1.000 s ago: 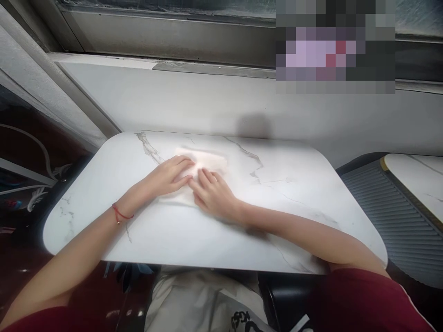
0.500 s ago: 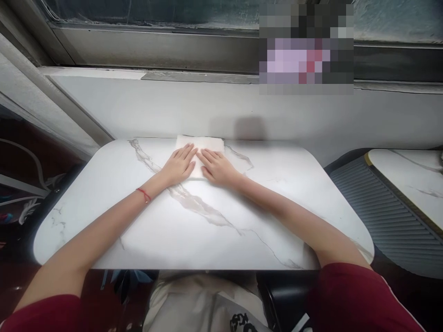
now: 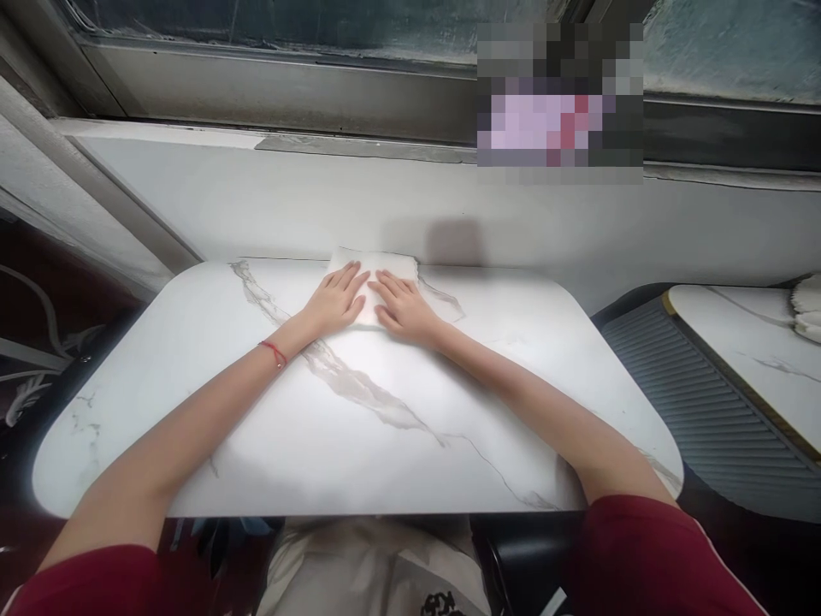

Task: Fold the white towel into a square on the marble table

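Note:
A folded white cloth (image 3: 372, 265) lies at the far edge of the white marble table (image 3: 359, 411), close to the wall. My left hand (image 3: 337, 301) rests flat on the cloth's left part, fingers stretched out. Beside it my right hand (image 3: 404, 310) presses flat on the right part, fingers spread and pointing toward the wall. The two hands nearly touch at the fingertips. A red string bracelet (image 3: 274, 351) circles my left wrist. Much of the cloth is hidden under my hands.
A white wall and a window sill (image 3: 359, 145) rise just behind the table. A second marble table (image 3: 757, 351) stands at the right beyond a grey ribbed surface (image 3: 699, 402). A white bag (image 3: 372, 573) sits below the table's near edge.
Both hands have slid the cloth away from me across the table to its far edge by the wall, and my arms are now stretched out further.

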A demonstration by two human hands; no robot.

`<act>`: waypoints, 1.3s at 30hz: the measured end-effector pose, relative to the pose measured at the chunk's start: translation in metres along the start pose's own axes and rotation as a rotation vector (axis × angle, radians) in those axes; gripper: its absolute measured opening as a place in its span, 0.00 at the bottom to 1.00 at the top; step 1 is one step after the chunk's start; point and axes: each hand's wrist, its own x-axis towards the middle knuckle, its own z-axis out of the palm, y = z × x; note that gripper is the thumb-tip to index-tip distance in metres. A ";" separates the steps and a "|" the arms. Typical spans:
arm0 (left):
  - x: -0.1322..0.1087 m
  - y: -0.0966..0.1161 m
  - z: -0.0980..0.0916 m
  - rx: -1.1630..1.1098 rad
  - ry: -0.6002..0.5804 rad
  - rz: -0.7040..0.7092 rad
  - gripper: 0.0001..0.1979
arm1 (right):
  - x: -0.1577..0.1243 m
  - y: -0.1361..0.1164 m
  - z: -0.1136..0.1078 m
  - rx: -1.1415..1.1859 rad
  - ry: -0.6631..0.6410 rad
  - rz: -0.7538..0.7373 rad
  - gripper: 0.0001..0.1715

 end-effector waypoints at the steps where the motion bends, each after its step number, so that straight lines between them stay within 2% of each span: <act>1: 0.000 0.000 0.000 0.002 -0.001 0.001 0.29 | 0.000 0.000 0.000 0.000 0.002 -0.002 0.32; 8: -0.001 0.000 0.002 -0.004 0.000 -0.002 0.30 | -0.001 0.004 0.007 0.009 0.054 -0.012 0.31; 13: -0.001 0.001 -0.005 0.010 0.014 0.000 0.29 | -0.001 0.003 0.006 0.000 0.029 0.006 0.32; 18: 0.000 0.003 -0.018 0.042 0.047 0.045 0.26 | -0.006 -0.001 0.004 0.032 0.053 0.006 0.31; 21: -0.001 0.011 -0.021 0.059 0.097 0.030 0.20 | -0.013 -0.007 0.004 0.046 0.069 -0.005 0.30; 25: -0.004 0.027 -0.024 0.055 0.172 -0.052 0.14 | -0.031 -0.024 -0.001 0.046 0.067 -0.040 0.29; 28: -0.007 0.038 -0.027 0.031 0.135 -0.057 0.08 | -0.053 -0.042 -0.010 0.017 0.086 -0.081 0.27; 32: -0.012 0.056 -0.028 -0.066 0.090 0.025 0.02 | -0.087 -0.068 -0.034 -0.086 0.103 -0.121 0.23; 36: -0.026 0.097 -0.024 -0.260 0.033 0.114 0.03 | -0.128 -0.095 -0.059 -0.199 0.089 -0.063 0.19; 39: -0.046 0.137 -0.021 -0.377 -0.038 0.189 0.02 | -0.165 -0.114 -0.068 -0.248 0.204 0.045 0.16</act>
